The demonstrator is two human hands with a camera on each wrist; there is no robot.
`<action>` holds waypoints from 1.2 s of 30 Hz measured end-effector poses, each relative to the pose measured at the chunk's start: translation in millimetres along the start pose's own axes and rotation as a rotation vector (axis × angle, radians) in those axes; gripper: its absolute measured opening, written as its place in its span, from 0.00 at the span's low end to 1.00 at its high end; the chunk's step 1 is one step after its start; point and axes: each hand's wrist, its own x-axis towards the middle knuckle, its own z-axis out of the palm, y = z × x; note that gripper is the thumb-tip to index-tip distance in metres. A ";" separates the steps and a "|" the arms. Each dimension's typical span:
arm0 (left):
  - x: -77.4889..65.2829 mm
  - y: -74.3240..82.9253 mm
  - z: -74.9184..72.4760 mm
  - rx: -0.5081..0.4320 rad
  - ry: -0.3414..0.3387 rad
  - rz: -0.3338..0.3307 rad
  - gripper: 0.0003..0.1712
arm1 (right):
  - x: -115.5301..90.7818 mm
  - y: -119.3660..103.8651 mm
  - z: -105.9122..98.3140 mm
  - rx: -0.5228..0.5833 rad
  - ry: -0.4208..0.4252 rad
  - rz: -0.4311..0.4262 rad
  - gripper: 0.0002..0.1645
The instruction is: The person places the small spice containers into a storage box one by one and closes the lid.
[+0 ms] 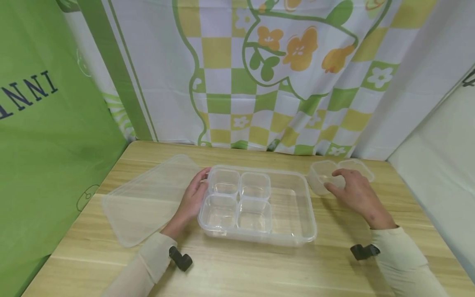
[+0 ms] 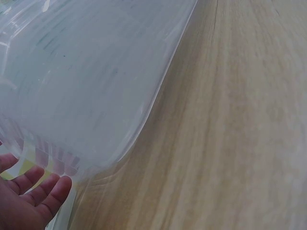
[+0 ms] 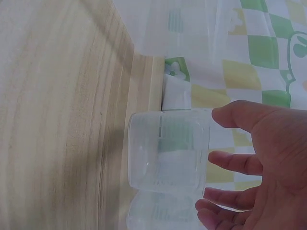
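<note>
A large clear plastic container (image 1: pixel 293 206) stands in the middle of the table. In its left part sit several small clear boxes (image 1: pixel 256 214), two rows deep. At its left side is my left hand (image 1: pixel 193 196), fingers extended along the wall; the left wrist view shows the fingertips (image 2: pixel 61 186) by a container corner, but contact is hard to tell. Two more small boxes stand side by side at the back right. Over the nearer small box (image 3: pixel 165 151) my right hand (image 1: pixel 354 192) is spread, thumb and fingers apart at its rim, not gripping it.
A flat translucent lid (image 1: pixel 144 206) lies on the wooden table (image 1: pixel 237 272) left of the container, apparently with another beneath it. A patterned curtain (image 1: pixel 256 103) hangs along the back edge. A green cloth (image 1: pixel 48 123) borders the left side.
</note>
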 end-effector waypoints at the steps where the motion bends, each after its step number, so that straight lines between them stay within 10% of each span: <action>1: 0.2 0.0 0.2 0.003 0.000 0.001 0.27 | 0.3 0.0 0.1 -0.002 -0.001 0.000 0.33; 36: 0.3 0.1 -0.4 0.011 -0.006 -0.009 0.27 | 1.4 -2.7 8.1 -0.040 0.012 0.034 0.27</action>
